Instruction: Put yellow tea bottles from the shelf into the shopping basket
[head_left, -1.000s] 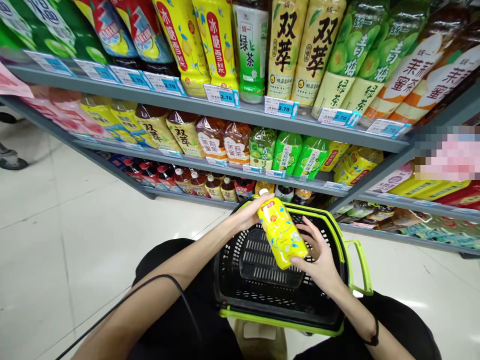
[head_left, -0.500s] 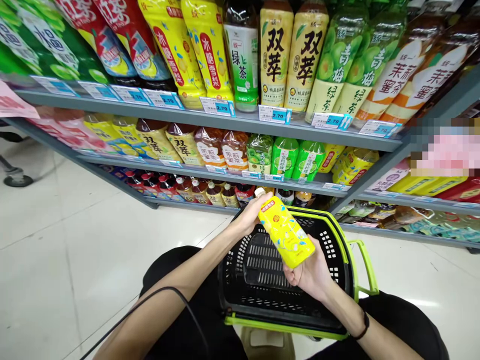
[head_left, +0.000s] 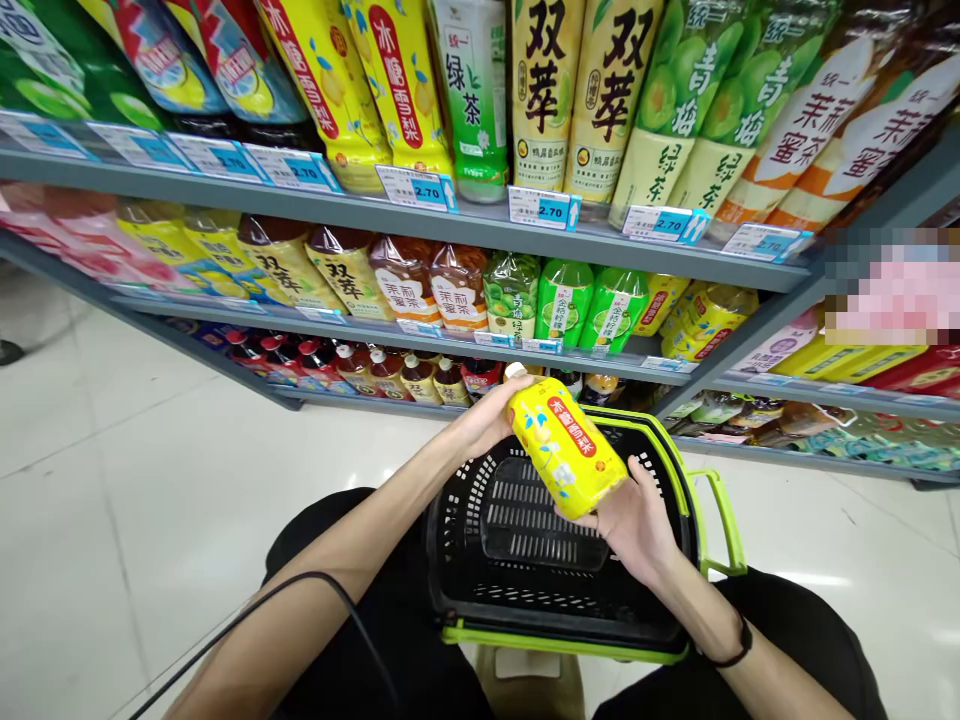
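Observation:
A yellow drink bottle [head_left: 566,445] with a red label patch and a white cap is held slantwise over a black shopping basket [head_left: 480,600]. My left hand [head_left: 491,415] is closed round its neck end, near the cap. Under the bottle's base, my right hand [head_left: 637,520] supports it with the fingers partly bent and the thumb raised along the side. The basket stands between my knees, and its slotted floor shows below the bottle. A lime-green rim and handle [head_left: 724,520] run along the basket's right side.
Ahead, shelves [head_left: 450,230] carry rows of bottled teas and juices, with price tags [head_left: 547,208] on the edge. A shelf upright [head_left: 739,340] divides them from boxed goods at right. A black cable [head_left: 330,580] crosses my left forearm. Pale floor tiles [head_left: 90,480] lie at left.
The yellow bottle has been turned about its length, so its red label patch now faces up. My right hand's thumb and fingers have opened somewhat. The view has shifted closer to the shelves.

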